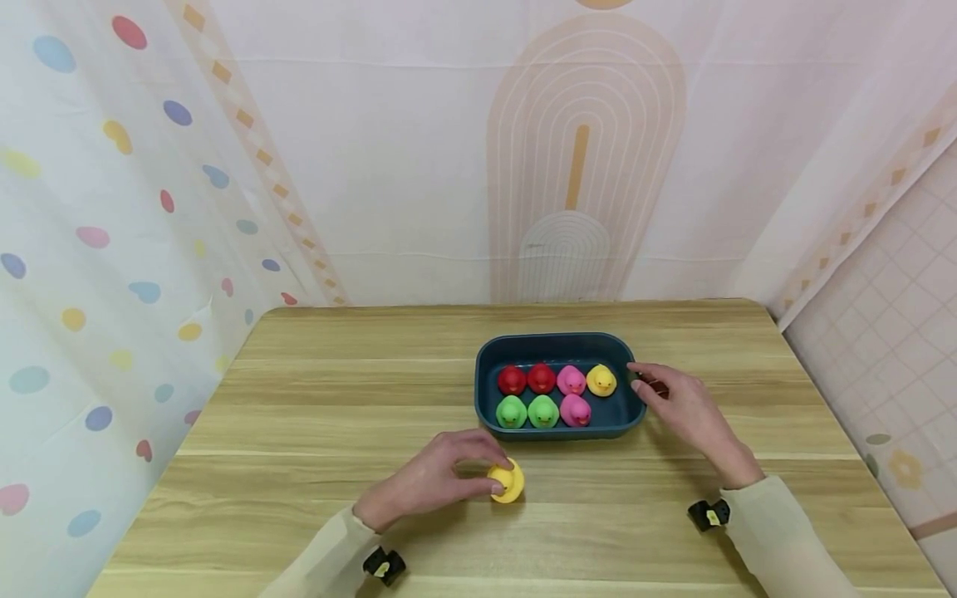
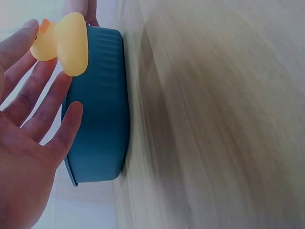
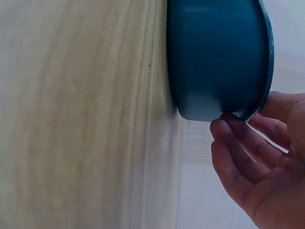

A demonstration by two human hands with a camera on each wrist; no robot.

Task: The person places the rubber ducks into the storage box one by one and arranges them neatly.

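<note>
My left hand pinches a yellow rubber duck between thumb and fingertips, just in front of the dark blue plastic bin. The left wrist view shows this duck raised off the table, overlapping the bin's side wall. At the bin's right end, my right hand grips the rim, thumb at the edge and fingertips against the outer wall. Inside the bin sit two red ducks, two green ducks, two pink ducks and a yellow duck at the back right.
The bin rests on a wood-grain table, back of its middle. Behind the table hangs a patterned curtain, with a dotted one on the left. Each sleeve carries a small black device at the wrist.
</note>
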